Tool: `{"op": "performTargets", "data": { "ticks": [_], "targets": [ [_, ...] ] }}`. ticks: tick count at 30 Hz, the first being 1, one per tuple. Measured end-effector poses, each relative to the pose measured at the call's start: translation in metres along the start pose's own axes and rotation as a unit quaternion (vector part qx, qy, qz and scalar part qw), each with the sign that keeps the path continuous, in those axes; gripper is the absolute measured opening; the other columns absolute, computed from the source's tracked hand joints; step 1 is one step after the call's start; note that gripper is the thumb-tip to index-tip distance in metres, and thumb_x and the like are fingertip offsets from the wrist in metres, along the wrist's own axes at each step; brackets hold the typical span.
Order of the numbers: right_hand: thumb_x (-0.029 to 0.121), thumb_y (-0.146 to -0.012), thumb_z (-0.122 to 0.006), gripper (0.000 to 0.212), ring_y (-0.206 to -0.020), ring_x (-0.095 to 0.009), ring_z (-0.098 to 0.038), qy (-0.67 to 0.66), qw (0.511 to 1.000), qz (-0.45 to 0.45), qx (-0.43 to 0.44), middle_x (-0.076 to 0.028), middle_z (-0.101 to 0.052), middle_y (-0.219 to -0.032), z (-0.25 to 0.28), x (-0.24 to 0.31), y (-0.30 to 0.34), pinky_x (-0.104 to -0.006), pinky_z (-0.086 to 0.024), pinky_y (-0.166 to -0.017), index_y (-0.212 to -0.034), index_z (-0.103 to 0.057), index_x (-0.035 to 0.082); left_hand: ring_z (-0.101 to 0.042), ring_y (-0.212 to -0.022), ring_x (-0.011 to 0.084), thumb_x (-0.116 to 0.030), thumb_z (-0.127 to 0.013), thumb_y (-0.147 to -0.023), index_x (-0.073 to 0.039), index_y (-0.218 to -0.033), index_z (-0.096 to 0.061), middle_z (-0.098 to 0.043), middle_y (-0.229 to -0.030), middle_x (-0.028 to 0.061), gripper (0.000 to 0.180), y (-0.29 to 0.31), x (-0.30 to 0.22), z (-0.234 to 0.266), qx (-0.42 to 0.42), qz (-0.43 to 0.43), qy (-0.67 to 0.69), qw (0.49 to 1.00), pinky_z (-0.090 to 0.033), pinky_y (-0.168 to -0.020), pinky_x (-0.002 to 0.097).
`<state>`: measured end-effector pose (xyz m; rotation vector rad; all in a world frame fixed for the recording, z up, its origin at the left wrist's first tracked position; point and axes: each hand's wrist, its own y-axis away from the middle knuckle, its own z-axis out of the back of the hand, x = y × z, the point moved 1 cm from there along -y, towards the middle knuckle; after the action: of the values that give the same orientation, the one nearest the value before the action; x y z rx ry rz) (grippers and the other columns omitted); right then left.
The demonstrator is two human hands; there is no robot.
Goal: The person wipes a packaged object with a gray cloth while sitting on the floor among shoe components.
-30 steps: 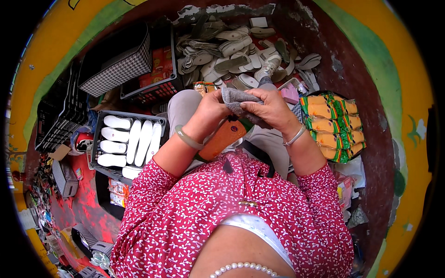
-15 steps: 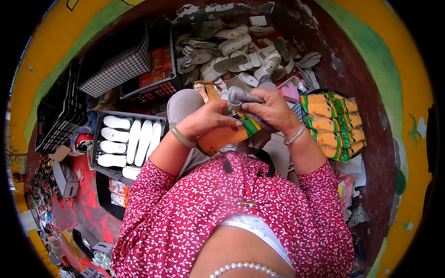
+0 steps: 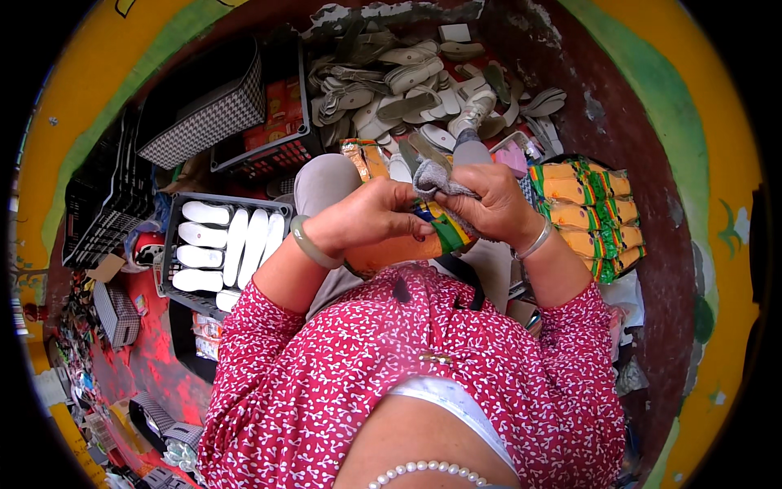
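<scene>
My left hand [image 3: 371, 216] grips an orange flat pack with a green and blue end [image 3: 423, 240], held over my lap. My right hand [image 3: 489, 204] is closed on a grey sock-like cloth [image 3: 436, 179] and presses it against the top of that pack. Both hands meet in front of my chest, fingers touching. A pale green bangle sits on my left wrist, a silver one on my right. Most of the pack is hidden under my fingers.
A black crate of white insoles [image 3: 224, 244] stands at my left. A heap of grey and white insoles [image 3: 415, 81] lies ahead. Stacked orange-and-green packs [image 3: 590, 216] sit at my right. Black baskets [image 3: 204, 114] and a red floor [image 3: 151, 367] are to the left.
The orange pack has been drawn closer to my chest and turned, its green end now facing right. Both hands came closer together, and the grey cloth shifted slightly down onto the pack.
</scene>
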<state>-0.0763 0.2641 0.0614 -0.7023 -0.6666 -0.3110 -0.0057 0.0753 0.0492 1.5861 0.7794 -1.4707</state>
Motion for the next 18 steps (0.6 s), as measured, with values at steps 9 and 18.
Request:
{"op": "performTargets", "data": {
  "ticks": [9,18],
  "targets": [
    [0.02,-0.076,-0.07,0.024,-0.058,-0.03,-0.055,0.059,0.997,0.048,0.001,-0.013,-0.055,-0.062,0.006,0.011,0.001,-0.0363,-0.041,-0.049,-0.069,-0.054,0.004,-0.057,-0.075,0.0063,-0.007,-0.065,-0.082,0.003,-0.095,-0.062,-0.065,-0.08,0.0025,0.017,0.011,-0.007,0.0,-0.007,-0.027,-0.09,0.996,-0.048,-0.07,0.0229],
    [0.021,-0.079,-0.067,0.02,-0.057,-0.029,-0.055,0.025,0.998,0.006,0.052,-0.012,-0.055,-0.063,0.011,0.013,-0.002,-0.0354,-0.041,-0.05,-0.073,-0.06,0.004,-0.057,-0.072,0.0066,-0.007,-0.065,-0.081,0.004,-0.092,-0.062,-0.065,-0.076,0.003,0.016,0.026,-0.009,0.002,-0.029,-0.021,-0.096,0.995,-0.048,-0.066,0.0232]
  ]
}}
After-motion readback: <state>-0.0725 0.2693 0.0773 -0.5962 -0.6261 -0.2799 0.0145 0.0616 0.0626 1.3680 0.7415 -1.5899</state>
